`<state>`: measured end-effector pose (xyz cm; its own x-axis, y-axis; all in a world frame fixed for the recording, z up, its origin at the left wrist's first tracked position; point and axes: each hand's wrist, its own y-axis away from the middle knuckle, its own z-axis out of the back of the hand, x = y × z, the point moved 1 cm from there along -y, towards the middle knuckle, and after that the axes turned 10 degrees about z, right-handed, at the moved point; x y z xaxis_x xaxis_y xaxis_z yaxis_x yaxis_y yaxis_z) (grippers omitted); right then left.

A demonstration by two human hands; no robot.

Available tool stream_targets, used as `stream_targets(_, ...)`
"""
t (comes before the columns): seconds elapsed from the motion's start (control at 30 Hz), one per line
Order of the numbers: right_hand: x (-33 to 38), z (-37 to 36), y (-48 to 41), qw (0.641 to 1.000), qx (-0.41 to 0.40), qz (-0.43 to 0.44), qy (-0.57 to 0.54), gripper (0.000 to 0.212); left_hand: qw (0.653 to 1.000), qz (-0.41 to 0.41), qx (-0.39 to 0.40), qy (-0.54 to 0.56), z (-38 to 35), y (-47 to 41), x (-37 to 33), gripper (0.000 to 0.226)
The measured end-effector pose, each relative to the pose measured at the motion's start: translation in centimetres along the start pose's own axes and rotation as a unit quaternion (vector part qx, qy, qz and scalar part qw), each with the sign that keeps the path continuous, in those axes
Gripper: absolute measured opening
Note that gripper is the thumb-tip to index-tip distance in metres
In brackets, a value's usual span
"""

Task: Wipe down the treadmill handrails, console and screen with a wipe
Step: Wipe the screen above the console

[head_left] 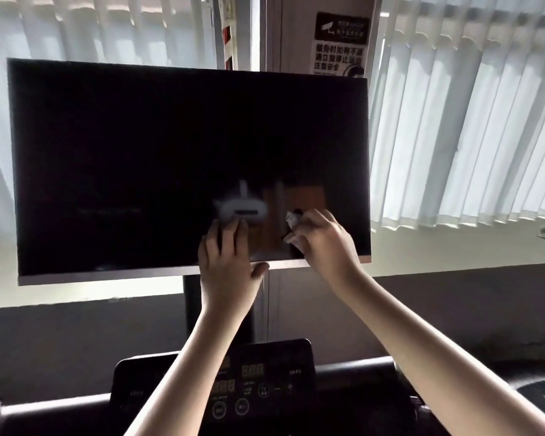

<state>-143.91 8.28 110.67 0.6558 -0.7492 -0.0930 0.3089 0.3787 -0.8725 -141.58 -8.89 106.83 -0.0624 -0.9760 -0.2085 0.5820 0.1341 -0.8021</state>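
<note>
While the person's right hand (321,243) pressed a small crumpled wipe (291,219) against the lower right part of the big dark screen (139,152), its fingers curled round the wad, the left hand (230,262) lay just beside it at the bottom edge. Its fingers were straight and flat on the glass, the thumb lay along the lower frame, and it held nothing. From where I stood that looked like bracing, and sensible too: the screen sat on a single post (192,309), so I'd guess it would rock under a push. The wipe was bunched very small. To my mind the step would go better with it opened out flatter and worked in overlapping rows from the top down, not dabbed in one corner. The whole left half and the top lay well apart from the wipe. Light pressure would do, since glossy black shows streaks and the bright blinds (469,121) behind would betray any smear. The steadying fingers would likely leave prints, so that patch would want a last pass. Below the arms sat the console (265,382); whether it had been wiped I could not tell.
</note>
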Motion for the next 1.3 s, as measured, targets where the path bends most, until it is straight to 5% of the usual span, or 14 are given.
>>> stream_targets(0.1, 0.1, -0.3, 0.2, 0.999, -0.017, 0.017, -0.025, 0.011, 1.000, -0.002, -0.008, -0.005, 0.0, 0.0, 0.0, 0.088)
stream_targets(0.27, -1.4, 0.5, 0.7, 0.962, 0.106, 0.250, -0.020, 0.023, 1.000, -0.007, -0.016, -0.007, -0.1, 0.0, 0.0, 0.088)
stream_targets(0.43, -3.4, 0.0, -2.0, 0.994, -0.062, 0.068, -0.053, 0.013, 1.000, -0.001, -0.016, -0.008, 0.0, 0.0, -0.1, 0.089)
stream_targets(0.63, -3.8, 0.4, -0.8, 0.939, 0.077, 0.335, -0.001, 0.020, 1.000, 0.008, -0.011, -0.013, 0.1, 0.0, -0.2, 0.089)
stream_targets(0.83, -5.1, 0.2, -4.7, 0.988, -0.094, 0.119, -0.042, 0.016, 1.000, 0.030, -0.002, -0.001, 0.2, -0.1, -0.4, 0.089)
stream_targets(1.03, -5.1, 0.5, -2.3, 0.942, 0.073, 0.327, -0.039, 0.019, 0.999, 0.041, 0.000, 0.011, 0.1, 0.1, -0.8, 0.087)
stream_targets(1.2, -6.7, 1.7, -5.5, 0.988, -0.087, 0.124, -0.041, 0.007, 0.998, 0.066, -0.001, -0.010, 0.0, -0.2, -2.1, 0.091)
stream_targets(1.3, -5.4, 0.2, -3.7, 0.978, -0.042, 0.200, -0.046, 0.017, 0.998, 0.056, -0.012, -0.011, -0.3, 0.3, -2.5, 0.094)
